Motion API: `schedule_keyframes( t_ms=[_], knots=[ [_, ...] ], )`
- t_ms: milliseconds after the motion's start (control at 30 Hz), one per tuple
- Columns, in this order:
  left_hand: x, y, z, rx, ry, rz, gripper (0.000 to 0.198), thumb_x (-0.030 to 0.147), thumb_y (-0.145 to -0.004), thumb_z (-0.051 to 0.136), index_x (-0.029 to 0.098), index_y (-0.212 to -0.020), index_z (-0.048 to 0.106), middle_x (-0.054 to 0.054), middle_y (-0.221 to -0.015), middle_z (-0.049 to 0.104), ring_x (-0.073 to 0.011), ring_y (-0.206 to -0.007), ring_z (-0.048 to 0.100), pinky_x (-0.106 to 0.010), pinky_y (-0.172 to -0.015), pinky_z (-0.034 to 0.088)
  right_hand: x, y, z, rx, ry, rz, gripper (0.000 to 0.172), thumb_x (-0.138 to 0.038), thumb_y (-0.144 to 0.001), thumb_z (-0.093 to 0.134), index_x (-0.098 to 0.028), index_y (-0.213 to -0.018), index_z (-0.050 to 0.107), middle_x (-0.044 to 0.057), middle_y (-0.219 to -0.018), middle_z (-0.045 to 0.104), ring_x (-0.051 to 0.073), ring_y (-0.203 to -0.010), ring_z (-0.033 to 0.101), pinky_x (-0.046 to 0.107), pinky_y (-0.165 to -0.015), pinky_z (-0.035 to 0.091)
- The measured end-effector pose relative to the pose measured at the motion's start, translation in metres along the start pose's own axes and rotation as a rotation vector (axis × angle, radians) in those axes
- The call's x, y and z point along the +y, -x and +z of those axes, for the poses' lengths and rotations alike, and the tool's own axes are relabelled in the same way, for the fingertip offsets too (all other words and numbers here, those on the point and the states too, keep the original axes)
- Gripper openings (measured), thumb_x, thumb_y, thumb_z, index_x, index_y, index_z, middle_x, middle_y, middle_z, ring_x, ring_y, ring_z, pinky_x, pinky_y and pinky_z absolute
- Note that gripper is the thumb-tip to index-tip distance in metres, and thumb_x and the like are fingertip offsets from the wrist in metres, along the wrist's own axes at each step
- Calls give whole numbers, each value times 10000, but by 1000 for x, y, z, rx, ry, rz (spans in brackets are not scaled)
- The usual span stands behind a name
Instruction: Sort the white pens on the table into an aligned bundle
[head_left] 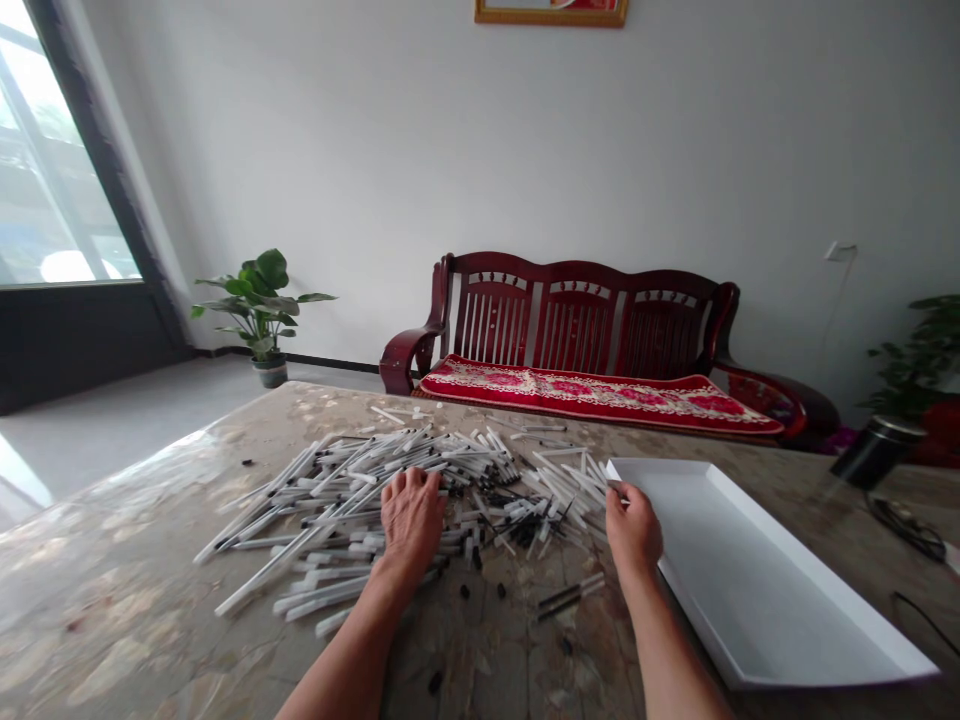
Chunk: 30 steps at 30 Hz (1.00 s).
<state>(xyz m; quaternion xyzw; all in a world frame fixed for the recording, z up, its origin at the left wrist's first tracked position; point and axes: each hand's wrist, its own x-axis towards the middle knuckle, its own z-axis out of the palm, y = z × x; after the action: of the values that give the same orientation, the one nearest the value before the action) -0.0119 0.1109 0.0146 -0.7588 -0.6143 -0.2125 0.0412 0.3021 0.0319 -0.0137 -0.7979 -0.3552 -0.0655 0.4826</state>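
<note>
A wide heap of white pen barrels (352, 490) with small black caps (517, 515) among them lies spread on a marble table (112, 600). My left hand (410, 515) rests palm down on the heap, fingers stretched over the barrels. My right hand (632, 522) is at the heap's right edge, fingers curled and pinched on a white pen barrel (596, 480), close to the near corner of a white tray (757, 580). Two darker assembled pens (570, 595) lie on the table between my forearms.
The empty white tray lies at the right of the table. A dark cylindrical cup (874, 452) and black glasses (907, 525) sit at the far right. Behind the table stand a red wooden bench (585, 340), a potted plant (262, 310) and a window.
</note>
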Motion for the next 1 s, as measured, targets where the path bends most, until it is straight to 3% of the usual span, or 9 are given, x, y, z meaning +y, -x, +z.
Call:
schedule_keyframes(
  t_ms=[100,233,367,467,567,667,767,900,1000],
  knots=[
    [-2,-1,0,-40,-14,-26,197,249,-853,581,241,-1002,709,-105,-1081,611,-292,-1037,495,-410,-887,352,-1,2,-2,13,112,-53,317,-340,-839,488,-200,-975,738,125,-931,709,242,-741,617,318,-614,399],
    [-4,-2,-1,-52,-17,-23,191,211,-854,569,234,-984,707,-111,-1084,608,-297,-1045,492,-419,-890,360,-10,5,-5,26,187,-185,296,-272,-835,489,-187,-987,729,146,-1028,690,277,-889,589,359,-750,434],
    [-1,-1,2,10,46,62,161,176,-848,585,221,-967,684,-95,-1111,621,-293,-1086,493,-407,-918,385,-19,10,-1,26,68,-268,293,-263,-814,490,-170,-971,720,148,-1019,701,287,-943,587,398,-858,443],
    [10,2,5,88,189,236,130,180,-870,592,223,-978,650,-73,-1084,654,-265,-1100,523,-385,-948,400,-31,21,9,-87,-186,-286,301,-333,-832,484,-168,-951,705,126,-965,712,251,-873,626,365,-829,479],
    [24,8,8,106,319,445,80,208,-908,575,223,-968,625,-44,-942,685,-219,-942,600,-356,-894,439,-49,42,15,-296,-384,-263,320,-403,-882,478,-186,-965,697,93,-923,730,222,-801,652,316,-754,496],
    [35,15,11,103,373,583,58,240,-931,563,223,-939,618,-26,-855,687,-194,-835,624,-326,-820,463,-69,62,13,-534,-421,-261,352,-476,-938,461,-219,-963,701,45,-840,738,202,-729,660,271,-657,471],
    [39,20,12,95,395,634,95,276,-950,544,225,-936,623,-25,-836,694,-182,-797,635,-306,-773,471,-81,76,9,-689,-377,-321,419,-512,-965,432,-220,-810,689,10,-662,683,178,-623,626,245,-584,417],
    [38,20,12,30,406,629,116,300,-950,544,236,-963,640,-22,-854,702,-170,-791,648,-281,-757,475,-85,79,9,-702,-407,-328,448,-495,-958,427,-215,-681,640,-6,-555,612,153,-539,557,239,-536,384],
    [38,18,12,1,351,555,109,295,-938,560,242,-959,652,-25,-887,697,-171,-809,646,-273,-755,470,-85,76,11,-666,-468,-213,411,-498,-902,485,-225,-615,593,-11,-539,594,151,-527,536,236,-495,390]
  ],
)
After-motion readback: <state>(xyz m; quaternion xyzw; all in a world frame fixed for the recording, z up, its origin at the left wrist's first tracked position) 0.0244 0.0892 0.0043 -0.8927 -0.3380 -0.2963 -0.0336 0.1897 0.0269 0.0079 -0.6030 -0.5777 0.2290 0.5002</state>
